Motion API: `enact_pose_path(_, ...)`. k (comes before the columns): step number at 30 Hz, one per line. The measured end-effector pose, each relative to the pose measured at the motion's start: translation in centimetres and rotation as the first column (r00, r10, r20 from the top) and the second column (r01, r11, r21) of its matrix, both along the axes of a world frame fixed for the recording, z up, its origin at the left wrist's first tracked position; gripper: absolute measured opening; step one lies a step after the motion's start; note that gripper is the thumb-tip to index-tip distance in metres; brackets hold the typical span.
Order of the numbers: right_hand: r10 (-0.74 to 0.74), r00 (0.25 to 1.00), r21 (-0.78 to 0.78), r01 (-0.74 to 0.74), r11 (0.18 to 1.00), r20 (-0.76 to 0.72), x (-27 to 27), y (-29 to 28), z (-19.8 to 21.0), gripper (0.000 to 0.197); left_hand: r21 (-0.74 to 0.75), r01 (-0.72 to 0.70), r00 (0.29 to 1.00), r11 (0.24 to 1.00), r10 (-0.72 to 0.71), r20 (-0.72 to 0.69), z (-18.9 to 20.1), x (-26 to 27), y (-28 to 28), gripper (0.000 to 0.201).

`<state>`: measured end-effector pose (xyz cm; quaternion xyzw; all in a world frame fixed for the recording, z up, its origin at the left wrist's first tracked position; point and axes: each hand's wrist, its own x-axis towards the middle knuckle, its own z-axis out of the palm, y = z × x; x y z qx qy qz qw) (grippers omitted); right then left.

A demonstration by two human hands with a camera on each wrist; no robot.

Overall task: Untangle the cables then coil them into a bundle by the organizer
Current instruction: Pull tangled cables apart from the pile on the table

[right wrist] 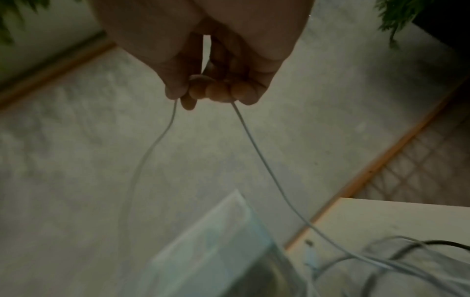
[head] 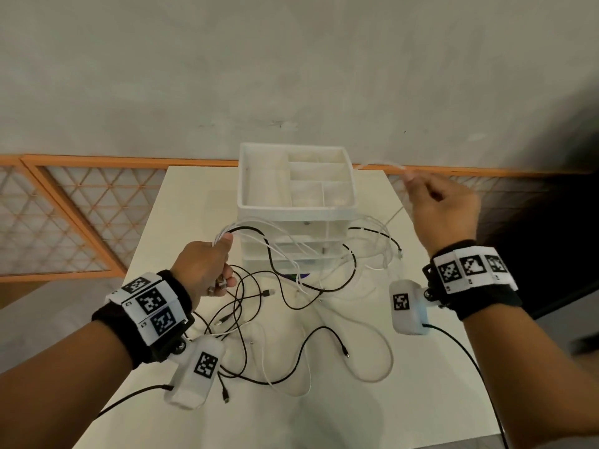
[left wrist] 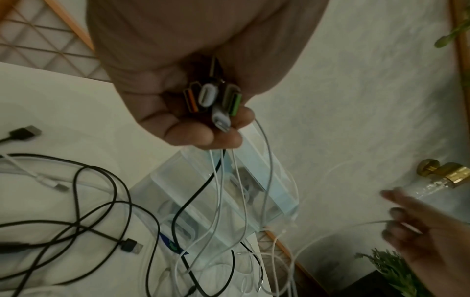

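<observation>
A tangle of black and white cables [head: 291, 296] sprawls over the white table [head: 431, 384] in front of the white organizer [head: 296, 209]. My left hand [head: 207, 270] is raised left of the organizer and grips a bunch of cable plugs [left wrist: 212, 100], their cords hanging down from the fist. My right hand [head: 444, 205] is lifted high at the organizer's right side and pinches a white cable [right wrist: 257, 150], which runs down to the pile. The organizer has open compartments on top and clear drawers [left wrist: 229, 201] below.
An orange-framed lattice panel [head: 74, 218] runs along the wall behind and left of the table. Loose plug ends [head: 345, 351] lie scattered on the near tabletop. Green plants [left wrist: 389, 267] and a gold fitting [left wrist: 447, 174] show at the right beyond the table.
</observation>
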<state>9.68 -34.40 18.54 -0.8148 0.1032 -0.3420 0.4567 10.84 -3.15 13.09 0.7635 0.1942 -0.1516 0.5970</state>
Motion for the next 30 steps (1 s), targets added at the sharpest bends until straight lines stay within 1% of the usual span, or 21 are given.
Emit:
enact_pose_path(2,0.037,0.989,0.054,-0.045,0.998,0.141,-0.1,0.6,2.2,0.014,-0.014,-0.02,0.999,1.0,0.02,-0.026,0.1,0.1,0.2,0.04)
enact_pose_path(3,0.059,0.981,0.068,-0.073,0.995,0.186,-0.3,1.0,3.3,0.013,-0.027,-0.025,0.999,0.999,0.023,-0.04,0.2,0.1,0.2,0.039)
enact_pose_path(5,0.125,0.97,0.127,-0.154,0.98,0.207,-0.5,2.2,4.9,0.014,-0.095,-0.034,0.998,0.995,0.028,-0.058,0.6,0.1,0.1,0.037)
enact_pose_path(6,0.175,0.969,0.173,-0.206,0.963,0.175,-0.6,2.9,5.2,0.015,-0.145,-0.037,0.998,0.989,0.029,-0.058,0.9,0.1,-0.2,0.036)
enact_pose_path(8,0.303,0.951,0.258,-0.31,0.915,0.065,-1.1,5.0,5.1,0.017,-0.251,-0.02,1.0,0.968,0.015,-0.023,2.0,0.1,-0.8,0.033)
enact_pose_path(11,0.47,0.877,0.332,-0.416,0.847,-0.1,-1.7,8.3,3.4,0.02,-0.412,0.098,0.993,0.906,-0.062,0.101,4.5,0.0,-2.5,0.018)
enact_pose_path(12,0.504,0.852,0.335,-0.438,0.834,-0.142,-1.7,9.1,2.7,0.02,-0.448,0.13,0.988,0.885,-0.076,0.137,5.2,0.0,-3.1,0.017)
enact_pose_path(13,0.529,0.829,0.314,-0.461,0.83,-0.182,-1.8,9.7,2.1,0.021,-0.475,0.147,0.984,0.867,-0.08,0.159,5.9,-0.1,-3.7,0.022)
enact_pose_path(14,0.542,0.81,0.264,-0.485,0.833,-0.223,-1.7,10.0,1.5,0.021,-0.496,0.155,0.983,0.854,-0.081,0.166,6.4,-0.2,-4.1,0.026)
enact_pose_path(15,0.551,0.791,0.201,-0.513,0.834,-0.267,-1.7,10.1,1.2,0.02,-0.503,0.166,0.982,0.848,-0.095,0.164,6.8,-0.2,-4.3,0.026)
enact_pose_path(17,0.53,0.774,0.083,-0.537,0.839,-0.346,-1.7,9.8,0.8,0.017,-0.437,0.224,0.972,0.871,-0.17,0.16,7.0,-0.3,-4.3,0.022)
enact_pose_path(18,0.499,0.787,0.045,-0.52,0.853,-0.364,-1.7,9.5,0.7,0.016,-0.386,0.263,0.963,0.884,-0.218,0.157,6.8,-0.3,-4.1,0.023)
enact_pose_path(20,0.428,0.833,0.014,-0.452,0.892,-0.351,-1.5,8.6,0.6,0.016,-0.305,0.321,0.946,0.897,-0.288,0.149,6.2,-0.4,-3.5,0.029)
enact_pose_path(22,0.351,0.88,-0.006,-0.372,0.928,-0.321,-1.2,7.8,0.4,0.016,-0.273,0.344,0.937,0.899,-0.311,0.157,5.5,-0.5,-3.0,0.032)
enact_pose_path(24,0.289,0.911,-0.019,-0.308,0.951,-0.293,-0.9,7.2,0.2,0.015,-0.28,0.334,0.941,0.9,-0.298,0.162,5.1,-0.6,-2.6,0.03)
enact_pose_path(28,0.176,0.964,-0.019,-0.183,0.983,-0.199,-0.5,6.1,0.6,0.018,-0.366,0.271,0.962,0.89,-0.245,0.117,4.5,-0.6,-2.0,0.031)
enact_pose_path(30,0.166,0.971,0.003,-0.168,0.986,-0.171,-0.5,5.6,0.7,0.019,-0.408,0.257,0.966,0.876,-0.237,0.101,4.3,-0.6,-1.6,0.031)
